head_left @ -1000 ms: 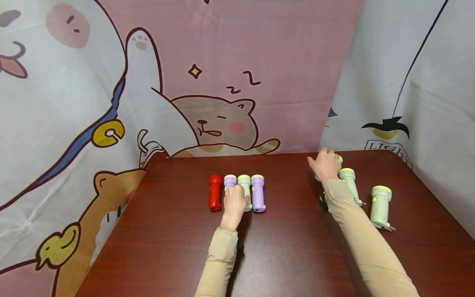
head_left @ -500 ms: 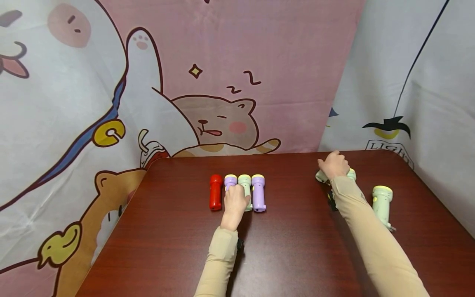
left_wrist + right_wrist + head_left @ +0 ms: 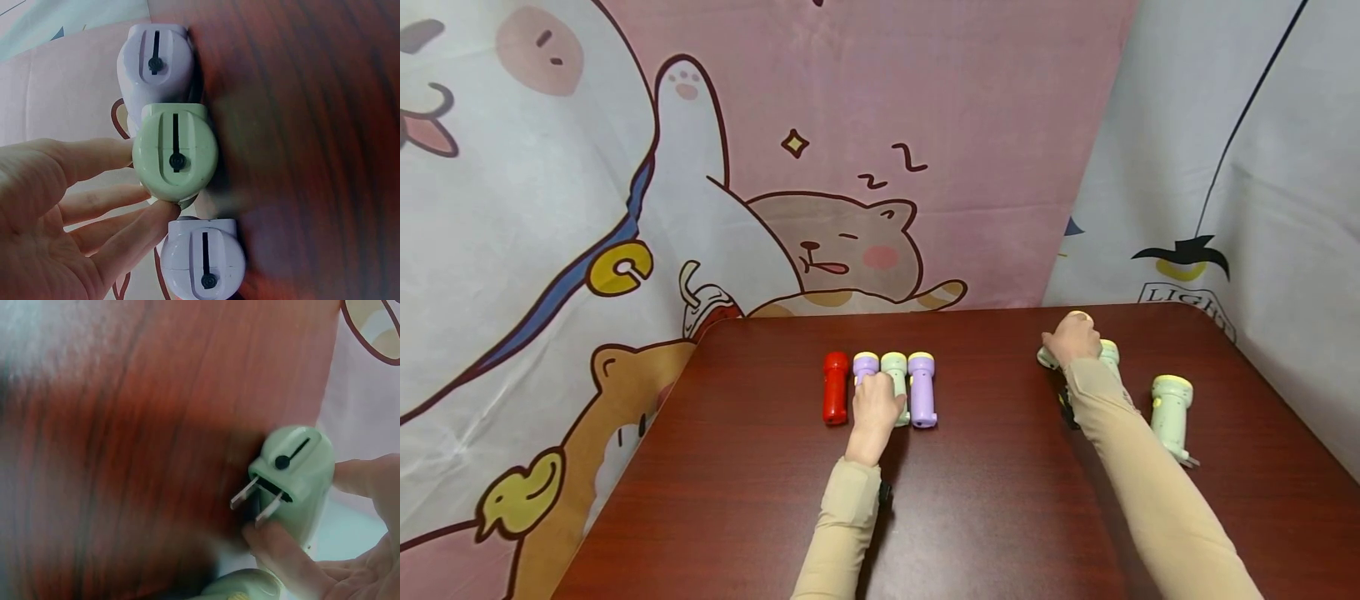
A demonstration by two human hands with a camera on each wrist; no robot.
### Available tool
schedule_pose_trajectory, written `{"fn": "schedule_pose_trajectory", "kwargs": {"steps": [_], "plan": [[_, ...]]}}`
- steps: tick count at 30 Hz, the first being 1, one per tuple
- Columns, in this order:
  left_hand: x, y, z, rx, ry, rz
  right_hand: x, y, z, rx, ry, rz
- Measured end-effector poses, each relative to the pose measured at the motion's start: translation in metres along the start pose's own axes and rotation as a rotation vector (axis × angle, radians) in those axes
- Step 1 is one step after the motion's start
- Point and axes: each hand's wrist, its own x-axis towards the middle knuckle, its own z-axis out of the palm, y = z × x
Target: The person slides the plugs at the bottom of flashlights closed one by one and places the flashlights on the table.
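Observation:
My left hand [image 3: 876, 410] is at a row of flashlights in the head view. In the left wrist view its thumb and fingers pinch a pale green flashlight [image 3: 176, 150] between two purple flashlights, one above [image 3: 156, 62] and one below [image 3: 206, 262]. A red flashlight [image 3: 835, 390] lies at the row's left end. On the right, my right hand [image 3: 1073, 337] grips another pale green flashlight [image 3: 300, 462] at the back of the table. Two metal plug prongs stick out from its end in the right wrist view. My hand covers most of its body in the head view.
A second green flashlight [image 3: 1109, 357] lies right beside my right hand, partly behind the sleeve. Farther right is a third one [image 3: 1171, 412] with prongs out. The brown table [image 3: 970, 500] ends at a cartoon-printed cloth [image 3: 985, 167].
My right hand has shifted right, nearer the second green flashlight, and its sleeve now covers more of that one. My left hand and its row have stayed still.

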Motion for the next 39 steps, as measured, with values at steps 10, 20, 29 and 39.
{"fn": "schedule_pose_trajectory", "kwargs": {"steps": [10,20,29,39], "plan": [[0.0,-0.001,0.0,-0.011,-0.005,-0.005,-0.007,-0.002,0.001,-0.016,0.016,-0.037],[0.0,-0.001,0.0,-0.019,-0.009,-0.01,-0.004,0.003,0.003,-0.005,0.024,-0.046],[0.0,-0.002,-0.001,-0.028,0.004,0.002,-0.006,0.008,0.003,0.063,0.092,-0.083],[0.002,-0.002,0.001,-0.027,-0.025,-0.021,-0.005,0.009,0.005,0.079,0.09,-0.045]]}}
